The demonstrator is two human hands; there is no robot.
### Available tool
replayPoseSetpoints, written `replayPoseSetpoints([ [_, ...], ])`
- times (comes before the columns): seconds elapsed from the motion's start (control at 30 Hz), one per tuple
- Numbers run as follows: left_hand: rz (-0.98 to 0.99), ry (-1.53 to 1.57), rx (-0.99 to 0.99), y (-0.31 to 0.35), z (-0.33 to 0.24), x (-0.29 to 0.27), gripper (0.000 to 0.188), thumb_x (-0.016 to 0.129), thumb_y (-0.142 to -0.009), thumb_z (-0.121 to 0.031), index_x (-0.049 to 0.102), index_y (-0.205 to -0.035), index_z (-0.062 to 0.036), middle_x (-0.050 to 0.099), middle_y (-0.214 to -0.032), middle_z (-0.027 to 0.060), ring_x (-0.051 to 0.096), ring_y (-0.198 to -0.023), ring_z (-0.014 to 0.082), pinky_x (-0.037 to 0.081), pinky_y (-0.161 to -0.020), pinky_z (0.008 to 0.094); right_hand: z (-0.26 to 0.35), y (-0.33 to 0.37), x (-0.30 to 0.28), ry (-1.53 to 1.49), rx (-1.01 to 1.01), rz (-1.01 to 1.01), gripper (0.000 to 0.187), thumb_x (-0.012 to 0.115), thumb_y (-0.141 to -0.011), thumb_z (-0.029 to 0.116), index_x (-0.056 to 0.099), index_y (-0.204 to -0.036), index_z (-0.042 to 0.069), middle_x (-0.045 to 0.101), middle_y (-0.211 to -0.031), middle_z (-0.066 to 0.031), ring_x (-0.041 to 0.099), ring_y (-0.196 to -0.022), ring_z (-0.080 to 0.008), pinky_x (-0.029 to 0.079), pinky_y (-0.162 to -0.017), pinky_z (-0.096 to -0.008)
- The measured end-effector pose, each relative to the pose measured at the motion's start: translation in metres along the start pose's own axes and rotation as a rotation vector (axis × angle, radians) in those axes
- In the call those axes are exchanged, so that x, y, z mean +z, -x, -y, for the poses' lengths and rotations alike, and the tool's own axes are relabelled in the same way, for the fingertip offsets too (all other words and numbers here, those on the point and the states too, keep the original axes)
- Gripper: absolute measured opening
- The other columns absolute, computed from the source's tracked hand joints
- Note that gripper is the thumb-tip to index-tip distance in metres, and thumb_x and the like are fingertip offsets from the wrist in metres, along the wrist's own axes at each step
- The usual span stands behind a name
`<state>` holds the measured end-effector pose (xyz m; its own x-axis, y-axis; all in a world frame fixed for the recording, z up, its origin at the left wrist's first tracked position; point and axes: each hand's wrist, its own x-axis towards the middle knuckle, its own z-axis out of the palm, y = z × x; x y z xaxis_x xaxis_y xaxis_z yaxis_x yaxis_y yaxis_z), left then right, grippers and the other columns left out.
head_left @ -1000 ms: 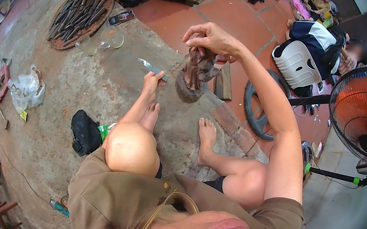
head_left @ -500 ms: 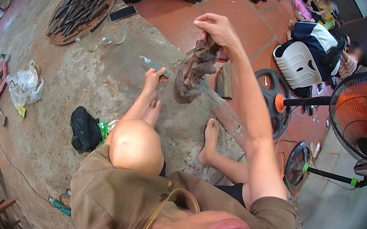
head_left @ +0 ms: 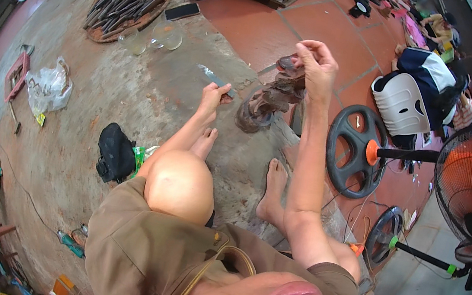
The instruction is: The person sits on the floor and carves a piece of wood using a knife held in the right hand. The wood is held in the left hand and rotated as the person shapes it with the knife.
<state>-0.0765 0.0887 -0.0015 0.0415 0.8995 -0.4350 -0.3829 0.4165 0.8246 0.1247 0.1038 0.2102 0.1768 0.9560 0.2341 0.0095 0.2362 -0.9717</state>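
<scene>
A dark brown carved wooden figure (head_left: 270,99), knobbly and many-lobed, stands on the concrete in front of my feet, its top leaning away to the right. My right hand (head_left: 318,71) is raised beside its upper end, thumb and fingers drawn together; whatever they pinch is too small to make out. The wrist covers part of the figure's right side. Left of the carving, my left hand (head_left: 211,97) grips a flat grey strip (head_left: 209,73) with a shiny far end. That hand is past my bent knee and apart from the figure.
Far left, a round basket (head_left: 90,31) holds dark sticks, near a phone (head_left: 183,12) and clear glass vessels (head_left: 168,38). A black bag (head_left: 116,151) lies by my knee, a plastic bag (head_left: 49,89) farther left. Two fans' bases (head_left: 333,147) and a seated person (head_left: 424,69) are at right.
My right hand has gone from above the carving's top to its right side, turning upright. The whole view has shifted a little. My left hand keeps the grey strip.
</scene>
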Motion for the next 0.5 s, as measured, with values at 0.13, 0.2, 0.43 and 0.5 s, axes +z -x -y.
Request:
replayPoseSetpoints([
  [0.13,-0.006,-0.048,0.064,0.000,-0.005,0.002,0.018,0.066,-0.088,-0.018,0.055,-0.082,-0.0059,0.067,-0.076,0.0080,0.060,-0.061,0.0126,0.044,-0.054,0.0244,-0.020,0.013,0.002,-0.257,-0.200,-0.124,0.008,0.065,-0.087,0.002,0.062,-0.094,0.000,0.059,-0.076,-0.0028,0.057,-0.066,-0.0090,0.053,-0.072,-0.0272],
  [0.2,-0.032,-0.042,0.083,0.000,-0.007,0.004,0.019,0.067,-0.088,-0.019,0.055,-0.083,-0.0051,0.066,-0.074,0.0074,0.059,-0.060,0.0123,0.042,-0.054,0.0241,-0.031,0.018,0.003,-0.212,-0.298,-0.123,0.007,0.062,-0.088,0.004,0.062,-0.093,0.000,0.060,-0.078,-0.0042,0.059,-0.069,-0.0111,0.053,-0.072,-0.0279],
  [0.43,0.021,-0.063,0.061,-0.004,-0.010,0.004,0.022,0.072,-0.084,-0.020,0.058,-0.084,-0.0041,0.067,-0.083,0.0081,0.062,-0.071,0.0136,0.050,-0.064,0.0261,-0.026,0.021,0.009,-0.102,-0.360,-0.190,0.015,0.055,-0.091,0.010,0.062,-0.093,-0.003,0.061,-0.077,-0.0076,0.062,-0.066,-0.0151,0.050,-0.066,-0.0266],
  [0.5,0.051,-0.085,0.050,-0.002,-0.008,0.005,0.022,0.074,-0.084,-0.021,0.060,-0.086,-0.0039,0.067,-0.085,0.0079,0.062,-0.074,0.0137,0.051,-0.067,0.0265,-0.027,0.020,0.006,-0.159,-0.293,-0.150,0.018,0.053,-0.091,0.010,0.062,-0.093,-0.005,0.061,-0.075,-0.0088,0.061,-0.061,-0.0160,0.049,-0.062,-0.0261],
])
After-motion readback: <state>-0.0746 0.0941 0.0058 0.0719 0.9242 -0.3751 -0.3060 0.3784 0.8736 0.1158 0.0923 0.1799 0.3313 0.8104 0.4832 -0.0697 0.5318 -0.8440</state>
